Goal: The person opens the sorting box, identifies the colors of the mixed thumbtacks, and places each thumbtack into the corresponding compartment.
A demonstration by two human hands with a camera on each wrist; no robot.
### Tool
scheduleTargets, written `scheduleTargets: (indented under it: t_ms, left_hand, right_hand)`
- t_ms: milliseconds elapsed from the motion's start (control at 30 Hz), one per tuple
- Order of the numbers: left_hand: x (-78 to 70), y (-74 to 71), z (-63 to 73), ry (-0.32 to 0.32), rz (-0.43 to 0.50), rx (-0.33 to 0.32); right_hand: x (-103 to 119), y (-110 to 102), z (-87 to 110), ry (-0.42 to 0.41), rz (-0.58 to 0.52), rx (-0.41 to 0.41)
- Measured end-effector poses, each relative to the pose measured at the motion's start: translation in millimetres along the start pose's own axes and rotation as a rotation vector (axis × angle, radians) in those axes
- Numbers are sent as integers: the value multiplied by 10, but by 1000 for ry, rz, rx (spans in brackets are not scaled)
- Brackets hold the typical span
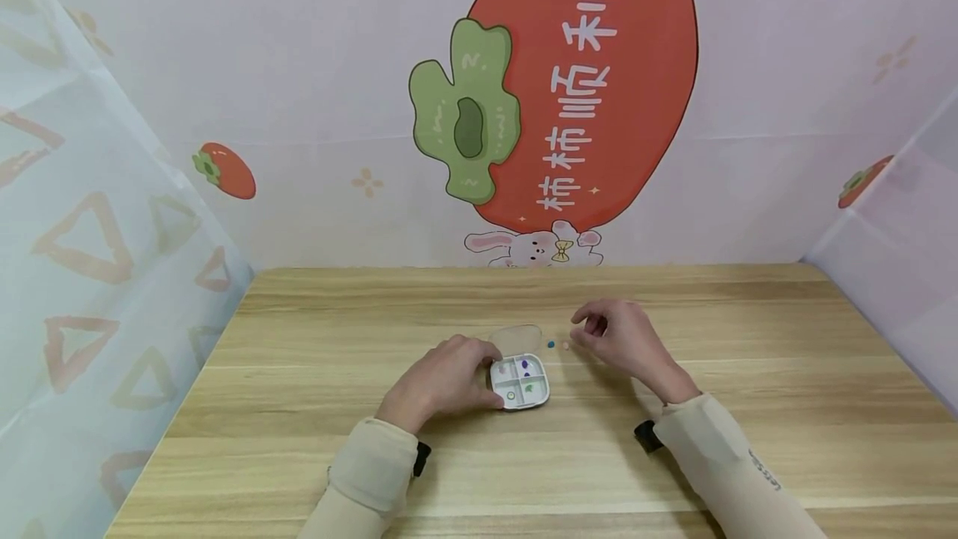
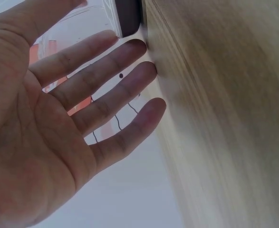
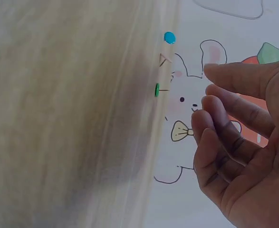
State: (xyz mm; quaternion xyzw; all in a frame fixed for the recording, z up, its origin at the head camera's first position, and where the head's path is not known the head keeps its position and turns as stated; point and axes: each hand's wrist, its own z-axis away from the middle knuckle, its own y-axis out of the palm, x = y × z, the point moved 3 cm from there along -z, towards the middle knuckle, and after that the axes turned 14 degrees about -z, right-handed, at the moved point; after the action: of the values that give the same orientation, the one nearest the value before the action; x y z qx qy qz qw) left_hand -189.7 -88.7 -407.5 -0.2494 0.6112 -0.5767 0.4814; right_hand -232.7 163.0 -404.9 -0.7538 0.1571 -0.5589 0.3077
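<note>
A small white four-compartment box (image 1: pixel 520 382) lies on the table, its clear lid (image 1: pixel 516 339) swung back behind it. Purple bits (image 1: pixel 525 365) are in its far right compartment and green bits (image 1: pixel 531 388) in the near right one. My left hand (image 1: pixel 452 381) holds the box by its left side, forefinger at the far corner and thumb at the near one. Right of the lid lie a blue thumbtack (image 1: pixel 551 344) and a pale pink thumbtack (image 1: pixel 565 346). Beside them hovers my right hand (image 1: pixel 619 338), fingers loosely bent around nothing. A green thumbtack (image 3: pixel 157 90) shows in the right wrist view.
The wood-grain table (image 1: pixel 337 306) runs back to a printed backdrop (image 1: pixel 337 90) with a large persimmon drawing. White patterned sheets stand at the left and right sides. Both wrists carry small black devices, and the sleeves are beige.
</note>
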Motion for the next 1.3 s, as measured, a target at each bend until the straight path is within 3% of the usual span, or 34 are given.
scheduleTargets:
  t_ms: [400, 833, 1300]
  left_hand:
    - [-8, -10, 5, -17, -1, 11]
    - [-4, 2, 1, -29, -3, 16]
    - [-8, 4, 4, -39, 4, 20]
  right_hand:
    - [-52, 51, -8, 56, 66, 67]
    - [-81, -65, -13, 70, 112, 97]
    - [-129, -61, -4, 86, 87, 130]
